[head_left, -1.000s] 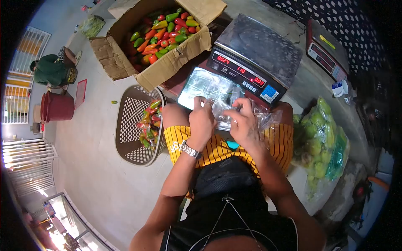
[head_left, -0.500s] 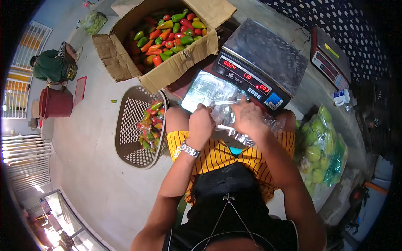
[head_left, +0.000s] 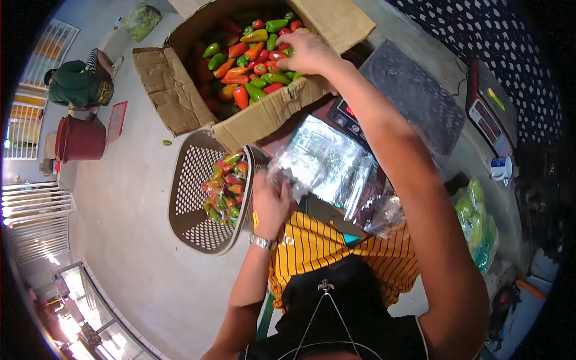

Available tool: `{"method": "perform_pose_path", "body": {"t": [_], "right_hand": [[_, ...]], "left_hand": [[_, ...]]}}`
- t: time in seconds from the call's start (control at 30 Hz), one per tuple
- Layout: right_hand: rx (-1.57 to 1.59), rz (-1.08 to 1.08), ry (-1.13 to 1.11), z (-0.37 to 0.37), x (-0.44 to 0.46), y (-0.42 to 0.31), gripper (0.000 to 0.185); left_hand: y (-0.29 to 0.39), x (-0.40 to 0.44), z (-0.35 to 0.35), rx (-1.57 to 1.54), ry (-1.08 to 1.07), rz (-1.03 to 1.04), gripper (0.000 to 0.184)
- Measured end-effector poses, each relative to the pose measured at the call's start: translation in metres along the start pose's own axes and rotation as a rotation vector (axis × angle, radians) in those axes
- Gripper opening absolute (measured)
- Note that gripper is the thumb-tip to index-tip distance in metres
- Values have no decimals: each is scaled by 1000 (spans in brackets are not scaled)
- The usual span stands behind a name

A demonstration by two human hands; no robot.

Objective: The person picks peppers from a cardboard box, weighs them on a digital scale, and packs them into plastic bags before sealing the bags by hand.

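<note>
My right hand (head_left: 308, 53) reaches into the cardboard box (head_left: 264, 117), its fingers apart and curved over the red and green peppers (head_left: 258, 53) at the right side. Whether it touches one firmly I cannot tell. Low beside the basket, my left hand (head_left: 271, 203) is closed on a clear plastic bag (head_left: 287, 180), which is crumpled at the fingers. A stack of shiny clear bags (head_left: 327, 159) lies above my lap, just right of that hand. Behind my right forearm is a digital scale (head_left: 408, 90), its display mostly hidden.
A perforated basket (head_left: 186, 180) on the left holds bagged peppers (head_left: 227, 189). At right are a second scale (head_left: 489, 120), a white mug (head_left: 500, 168) and a bag of green produce (head_left: 471, 216). A person (head_left: 78, 84) crouches near a red bin (head_left: 81, 139).
My right hand has left the plastic by my lap and moved up into the pepper box. My left hand has shifted down and left with the clear bag. The view has shifted slightly.
</note>
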State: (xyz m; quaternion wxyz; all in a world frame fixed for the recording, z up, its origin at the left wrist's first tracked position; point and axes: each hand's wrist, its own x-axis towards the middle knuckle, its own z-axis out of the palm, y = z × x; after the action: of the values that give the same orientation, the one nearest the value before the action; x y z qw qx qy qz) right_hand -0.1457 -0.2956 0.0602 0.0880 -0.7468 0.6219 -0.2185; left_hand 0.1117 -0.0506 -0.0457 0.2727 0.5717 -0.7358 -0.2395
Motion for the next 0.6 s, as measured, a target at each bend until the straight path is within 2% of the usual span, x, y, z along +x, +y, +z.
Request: {"method": "perform_pose_path", "body": {"t": [0.03,0.13,0.23,0.27,0.33,0.37,0.43,0.47,0.53,0.6], "right_hand": [[-41,62,-170,19,27,6,63],[-359,181,-436,64,53,19,84],[-386,171,-504,80,75,31,91],[-384,195,-486,89,69,34,88],[-399,239,-412,89,71,38,82],[-320,311,-389,80,65,33,71],[-245,278,-355,69,50,22,64],[-212,268,-332,61,39,20,61],[-21,170,19,42,5,11,55],[161,-100,596,9,-23,8,48]], "left_hand": [[5,2,-2,-29,24,27,30],[5,9,-5,-68,60,13,25],[3,18,-6,-183,63,-104,21],[-7,18,0,-240,114,-41,20],[9,25,-11,-228,28,-157,19],[8,25,-9,-232,38,-124,18],[4,24,-7,-239,47,-56,17],[6,22,-8,-273,13,-141,17],[17,20,-14,-341,-46,-306,18],[5,15,-6,-332,11,-222,16]]}}
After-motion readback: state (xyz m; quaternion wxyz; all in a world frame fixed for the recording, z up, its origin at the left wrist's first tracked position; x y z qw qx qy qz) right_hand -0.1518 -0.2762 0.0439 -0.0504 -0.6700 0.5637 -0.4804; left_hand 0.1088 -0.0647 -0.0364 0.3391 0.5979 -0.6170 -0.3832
